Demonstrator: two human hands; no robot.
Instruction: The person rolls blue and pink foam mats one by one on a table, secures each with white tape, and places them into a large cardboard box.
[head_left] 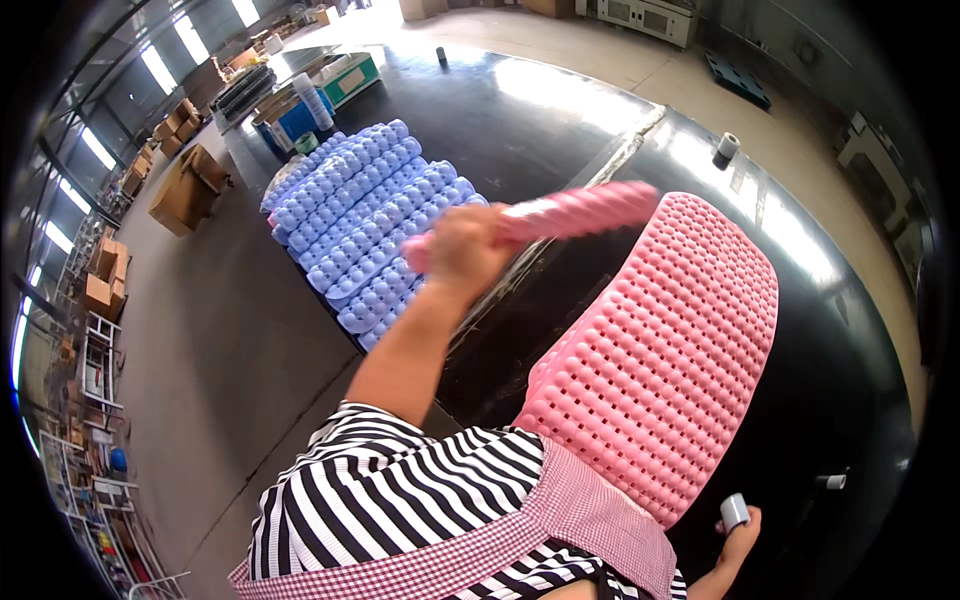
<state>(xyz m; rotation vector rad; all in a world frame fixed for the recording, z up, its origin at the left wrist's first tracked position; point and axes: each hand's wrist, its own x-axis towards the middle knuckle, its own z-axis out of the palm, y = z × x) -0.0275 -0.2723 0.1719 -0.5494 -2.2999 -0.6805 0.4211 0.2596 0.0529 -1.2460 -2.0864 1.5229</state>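
My left hand [468, 250] is wrapped round a rolled pink bubble mat [590, 210], held up over the table and somewhat blurred. Beneath and to the right lies a stack of pink bubble mats [665, 350] with rounded bumps and small holes. At the lower right, my right hand [742, 535] grips a small whitish roll [734, 512], perhaps tape or labels. Left of the raised mat, several rolled blue bubble mats [375, 215] lie side by side along the table's left edge.
The black glossy table [480, 130] has a taped seam across it. Another small roll [727, 148] stands at the far right, and a white roll [833, 482] sits near the right edge. A green-and-white box [345, 80] is at the far left; a cardboard box [190, 190] is on the floor.
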